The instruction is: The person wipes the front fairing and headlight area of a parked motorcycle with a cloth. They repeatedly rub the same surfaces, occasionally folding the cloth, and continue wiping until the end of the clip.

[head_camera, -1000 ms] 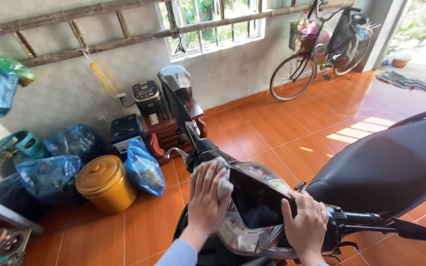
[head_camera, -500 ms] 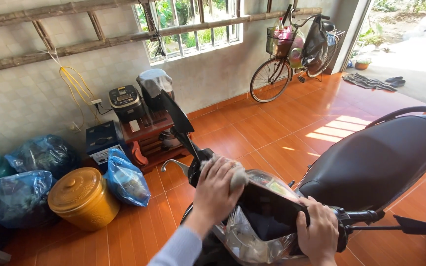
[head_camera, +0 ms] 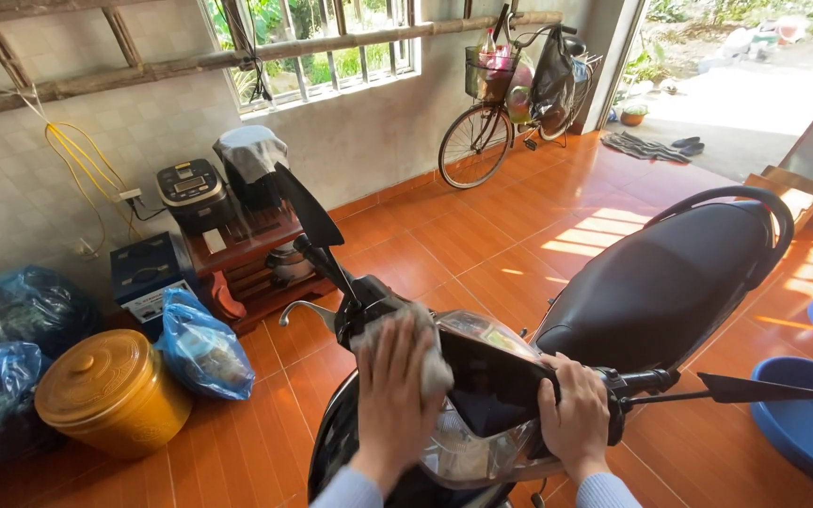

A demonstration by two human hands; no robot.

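Grey cloth [head_camera: 425,362] pressed under left hand [head_camera: 395,395] fingers on scooter dash [head_camera: 491,386], right hand [head_camera: 574,419] clamped on handlebar grip [head_camera: 637,381].

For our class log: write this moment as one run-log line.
left hand: pressing grey cloth on motorbike dashboard | right hand: gripping right handlebar
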